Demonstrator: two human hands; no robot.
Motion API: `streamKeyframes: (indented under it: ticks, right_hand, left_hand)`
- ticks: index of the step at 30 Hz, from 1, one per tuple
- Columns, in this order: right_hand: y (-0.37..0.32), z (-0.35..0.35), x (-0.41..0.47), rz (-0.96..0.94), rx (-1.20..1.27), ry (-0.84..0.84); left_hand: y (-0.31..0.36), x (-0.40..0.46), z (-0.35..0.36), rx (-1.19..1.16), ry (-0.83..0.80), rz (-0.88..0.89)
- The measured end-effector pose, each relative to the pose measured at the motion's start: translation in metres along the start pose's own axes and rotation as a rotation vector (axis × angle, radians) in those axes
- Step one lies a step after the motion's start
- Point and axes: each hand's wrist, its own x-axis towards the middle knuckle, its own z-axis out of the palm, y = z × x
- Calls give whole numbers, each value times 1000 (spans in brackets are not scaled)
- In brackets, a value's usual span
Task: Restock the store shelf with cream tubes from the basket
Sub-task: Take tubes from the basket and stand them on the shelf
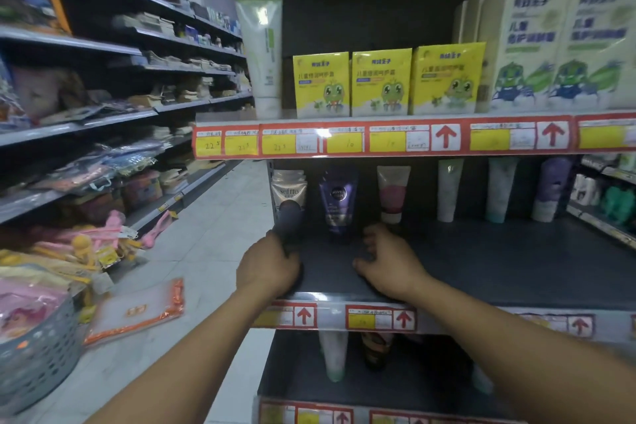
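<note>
Dim shop aisle: at frame centre, the left hand grips a smooth dark tube over the matte grey shelf, while the right hand rests spread, with a perforated grey plastic basket lower left.

Matt dark shelf — glossy, seemingly plastic tubes.
</note>
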Motion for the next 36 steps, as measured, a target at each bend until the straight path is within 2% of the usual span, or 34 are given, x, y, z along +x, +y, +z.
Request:
streamKeyframes:
  ticks: [4, 9, 19, 29, 36]
  right_hand:
    - [8, -18, -38, -87, -124, 125]
    - [24, -36, -74, -142, -162, 276]
    - [67, -68, -146, -189, -156, 350]
    - [120, -59, -214, -44, -140, 184]
    - [175, -25, -261, 87, -275, -52]
  left_hand:
    - [3, -31, 5, -14, 99, 107]
    - [28, -69, 11, -16, 160, 215]
    - [92, -134, 44, -62, 118, 388]
    - [113, -195, 112, -61, -118, 422]
    - [91, -233, 176, 64, -425, 345]
